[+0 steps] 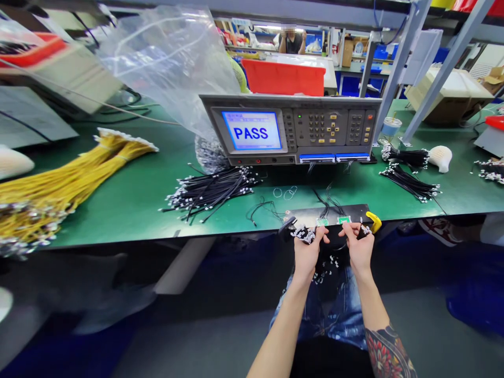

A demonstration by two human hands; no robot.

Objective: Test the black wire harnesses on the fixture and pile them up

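Note:
Fingers curled, my left hand (308, 254) grips a bundle of black cables (303, 234) whose white connectors fan out above the fist. My right hand (360, 251) is closed too, with white-tipped black cables (365, 230) in it; its thumb and forefinger pinch close to the right green circuit board (344, 220). A second green circuit board (322, 222) sits just above my left fingertips. Both boards are on a black fixture (303, 216) at the bench edge, with black wires running up from them. More white connectors (326, 270) hang over my lap.
A tester (291, 126) reading "PASS" stands behind the fixture. A yellow clamp handle (374, 223) and a dark clamp handle (287, 226) flank it. Black cable piles (212, 191) lie left, others (411, 182) right. Yellow cable bundles (79, 184) lie far left. A person (291, 44) is beyond.

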